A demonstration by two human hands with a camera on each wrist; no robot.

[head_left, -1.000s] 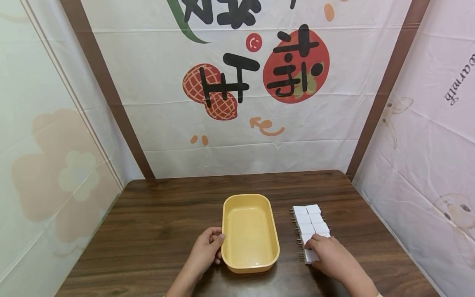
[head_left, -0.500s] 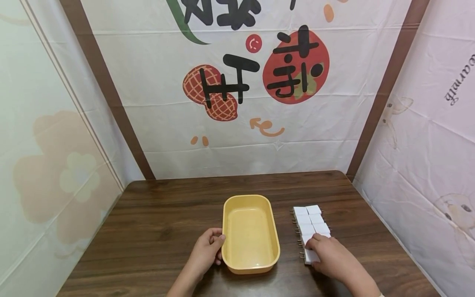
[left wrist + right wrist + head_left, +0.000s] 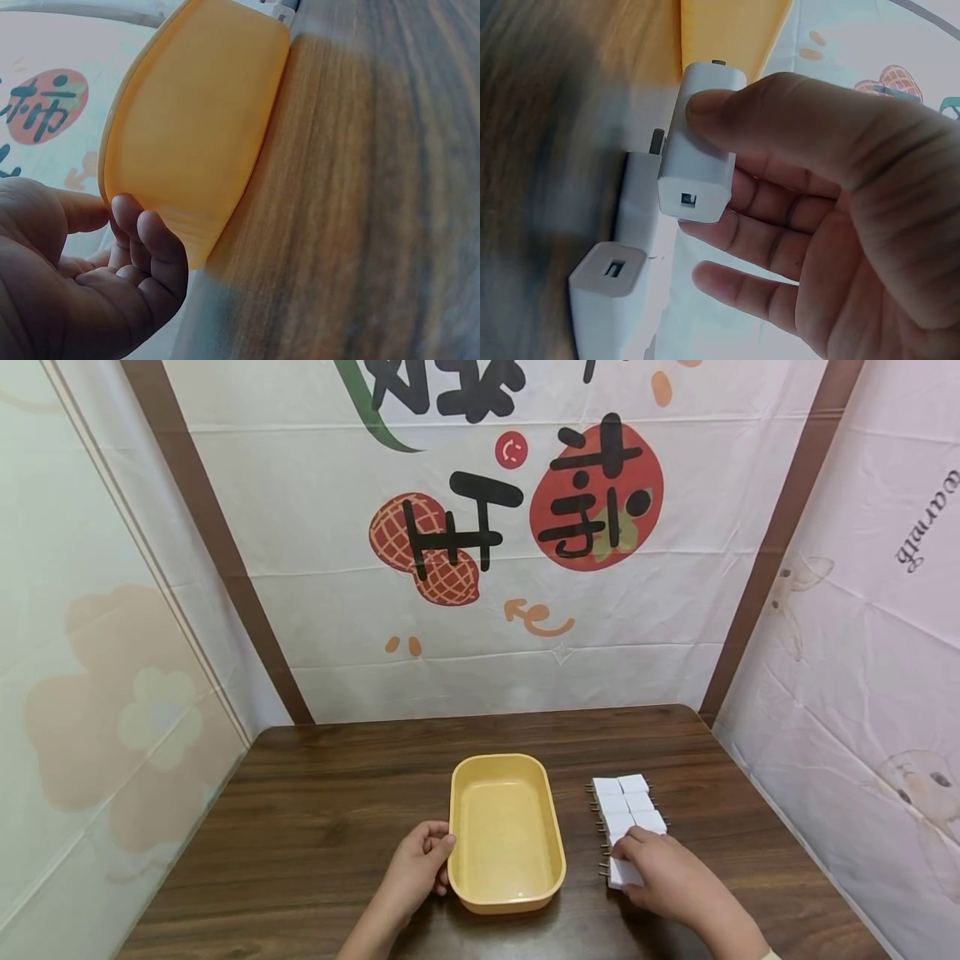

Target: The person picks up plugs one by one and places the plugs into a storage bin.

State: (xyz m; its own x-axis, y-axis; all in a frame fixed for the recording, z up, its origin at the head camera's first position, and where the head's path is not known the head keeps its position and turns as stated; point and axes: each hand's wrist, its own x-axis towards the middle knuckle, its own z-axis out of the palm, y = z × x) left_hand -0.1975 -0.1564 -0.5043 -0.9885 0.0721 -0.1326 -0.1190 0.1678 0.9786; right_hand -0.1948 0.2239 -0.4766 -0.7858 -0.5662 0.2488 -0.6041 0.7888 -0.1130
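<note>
My left hand [image 3: 414,864] pinches the left rim of a yellow plastic basin [image 3: 504,827], thumb at the rim and fingers curled against the outer wall in the left wrist view. The basin stands on the table with nothing in it. My right hand [image 3: 671,877] grips a white USB charger [image 3: 697,142] between thumb and fingers; its port faces the wrist camera and a metal prong shows at the far end. Other white chargers [image 3: 618,802] lie in two tight columns right of the basin, prongs outward. My right hand hides some of them.
The dark wood table [image 3: 337,793] reaches to a printed cloth backdrop [image 3: 637,677] at the rear. Cloth side walls [image 3: 847,710] stand left and right.
My right hand has shifted slightly left and up with the charger at the near end of the group, drawing it a little away. The left hand and basin stay in place.
</note>
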